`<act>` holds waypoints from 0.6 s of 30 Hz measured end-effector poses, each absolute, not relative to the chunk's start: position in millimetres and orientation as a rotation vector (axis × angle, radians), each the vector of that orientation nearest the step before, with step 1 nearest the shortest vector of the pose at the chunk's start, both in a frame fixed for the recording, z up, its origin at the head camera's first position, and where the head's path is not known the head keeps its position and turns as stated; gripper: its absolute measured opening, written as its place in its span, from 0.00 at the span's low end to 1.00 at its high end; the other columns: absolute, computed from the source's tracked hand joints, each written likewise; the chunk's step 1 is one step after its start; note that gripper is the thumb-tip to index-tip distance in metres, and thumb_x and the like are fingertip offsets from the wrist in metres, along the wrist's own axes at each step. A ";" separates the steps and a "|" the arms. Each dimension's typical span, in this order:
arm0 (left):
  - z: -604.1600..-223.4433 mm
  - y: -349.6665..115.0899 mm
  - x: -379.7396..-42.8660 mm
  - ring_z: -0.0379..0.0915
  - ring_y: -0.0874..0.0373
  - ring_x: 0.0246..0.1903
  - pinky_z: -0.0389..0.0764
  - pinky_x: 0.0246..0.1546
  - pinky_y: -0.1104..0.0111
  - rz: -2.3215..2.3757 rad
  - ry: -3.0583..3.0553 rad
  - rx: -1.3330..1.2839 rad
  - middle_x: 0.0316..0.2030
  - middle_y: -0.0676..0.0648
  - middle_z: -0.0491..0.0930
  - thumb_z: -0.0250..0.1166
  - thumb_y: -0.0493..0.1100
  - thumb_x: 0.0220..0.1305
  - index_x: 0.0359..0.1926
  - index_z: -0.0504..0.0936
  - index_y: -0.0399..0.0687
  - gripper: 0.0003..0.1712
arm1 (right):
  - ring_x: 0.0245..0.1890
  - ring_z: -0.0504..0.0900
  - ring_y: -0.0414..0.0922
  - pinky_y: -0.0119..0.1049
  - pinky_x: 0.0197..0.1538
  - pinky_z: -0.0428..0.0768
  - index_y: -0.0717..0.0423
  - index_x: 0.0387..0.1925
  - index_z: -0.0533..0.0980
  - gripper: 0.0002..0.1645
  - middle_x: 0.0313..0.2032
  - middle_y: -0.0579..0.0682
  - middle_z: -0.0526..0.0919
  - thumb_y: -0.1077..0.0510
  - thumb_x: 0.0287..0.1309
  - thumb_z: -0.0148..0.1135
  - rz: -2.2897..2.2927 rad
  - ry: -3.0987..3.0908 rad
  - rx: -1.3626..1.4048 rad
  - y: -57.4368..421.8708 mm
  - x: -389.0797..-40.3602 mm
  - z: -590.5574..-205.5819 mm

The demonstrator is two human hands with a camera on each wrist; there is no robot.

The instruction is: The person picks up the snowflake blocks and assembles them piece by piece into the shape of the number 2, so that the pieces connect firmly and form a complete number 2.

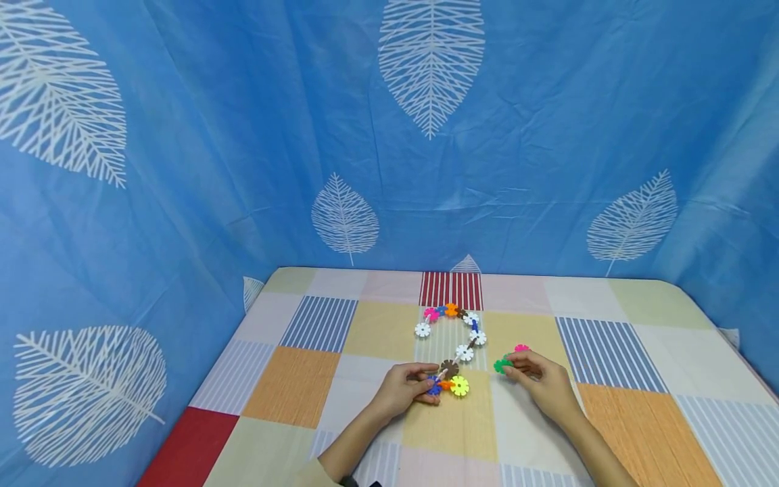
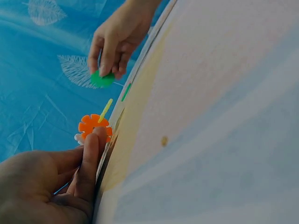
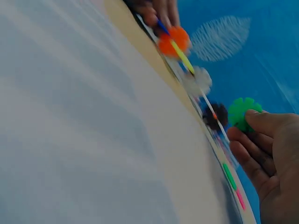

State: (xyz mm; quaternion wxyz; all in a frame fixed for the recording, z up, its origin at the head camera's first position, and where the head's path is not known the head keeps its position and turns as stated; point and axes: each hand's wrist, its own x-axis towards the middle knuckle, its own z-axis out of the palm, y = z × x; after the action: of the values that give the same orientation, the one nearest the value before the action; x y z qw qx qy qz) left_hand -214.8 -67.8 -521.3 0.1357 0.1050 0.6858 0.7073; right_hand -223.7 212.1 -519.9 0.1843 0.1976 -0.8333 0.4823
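Note:
A chain of flower-shaped plastic discs curves over the checked cloth, with white discs (image 1: pixel 465 352), a brown disc (image 1: pixel 450 368) and a yellow disc (image 1: pixel 459 386) among its links. Its near end is at my left hand (image 1: pixel 404 391), which pinches the blue disc (image 1: pixel 434 386) between thumb and fingers. An orange disc (image 2: pixel 92 125) joins that blue one to the yellow. To the right of the chain, my right hand (image 1: pixel 544 385) holds a green disc (image 3: pixel 244 113) by thumb and fingertips, raised off the cloth and apart from the chain.
A loose pink disc (image 1: pixel 521 348) lies just beyond the right hand, and another green disc (image 3: pixel 229 176) lies flat beside it. The patchwork cloth (image 1: pixel 292 385) covers the table. Blue leaf-print curtains (image 1: pixel 535 135) stand behind and at both sides.

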 end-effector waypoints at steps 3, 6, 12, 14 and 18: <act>-521.8 -68.7 -214.9 0.81 0.48 0.26 0.82 0.32 0.67 2.083 1.938 0.275 0.30 0.44 0.74 0.59 0.29 0.60 0.53 0.75 0.32 0.19 | 0.29 0.82 0.38 0.26 0.35 0.80 0.58 0.35 0.78 0.08 0.30 0.49 0.83 0.65 0.51 0.65 1.490 -2.340 0.615 194.9 -220.0 -522.1; -521.6 -68.2 -216.0 0.81 0.49 0.25 0.82 0.32 0.67 2.106 1.912 0.260 0.28 0.44 0.74 0.59 0.29 0.60 0.54 0.74 0.32 0.20 | 0.27 0.83 0.42 0.30 0.34 0.81 0.59 0.34 0.77 0.06 0.28 0.50 0.83 0.65 0.52 0.65 1.627 -2.318 0.629 185.0 -217.5 -525.6; -522.2 -68.5 -217.2 0.81 0.51 0.25 0.82 0.32 0.66 2.126 1.893 0.239 0.28 0.44 0.77 0.58 0.29 0.60 0.54 0.74 0.33 0.19 | 0.27 0.83 0.43 0.33 0.34 0.82 0.61 0.33 0.77 0.06 0.28 0.50 0.83 0.64 0.52 0.65 1.772 -2.335 0.647 174.9 -215.5 -531.6; -522.1 -68.9 -217.0 0.81 0.51 0.25 0.82 0.32 0.66 2.134 1.882 0.236 0.30 0.43 0.77 0.58 0.29 0.61 0.54 0.74 0.33 0.19 | 0.27 0.84 0.43 0.35 0.34 0.82 0.61 0.33 0.76 0.06 0.28 0.49 0.83 0.64 0.52 0.65 1.802 -2.342 0.660 173.1 -215.0 -531.7; -521.8 -69.0 -216.5 0.81 0.52 0.25 0.82 0.33 0.66 2.156 1.866 0.233 0.32 0.43 0.76 0.57 0.28 0.60 0.54 0.74 0.31 0.19 | 0.28 0.84 0.46 0.36 0.33 0.82 0.63 0.33 0.76 0.05 0.28 0.52 0.83 0.67 0.52 0.63 1.819 -2.344 0.685 168.6 -209.0 -519.3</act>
State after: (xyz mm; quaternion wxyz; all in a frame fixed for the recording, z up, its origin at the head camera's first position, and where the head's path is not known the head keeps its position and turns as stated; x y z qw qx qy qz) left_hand -216.5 -69.0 -521.8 0.1399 0.0805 0.6458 0.7462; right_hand -209.0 168.6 -519.3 0.0483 0.2248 -0.7688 0.5967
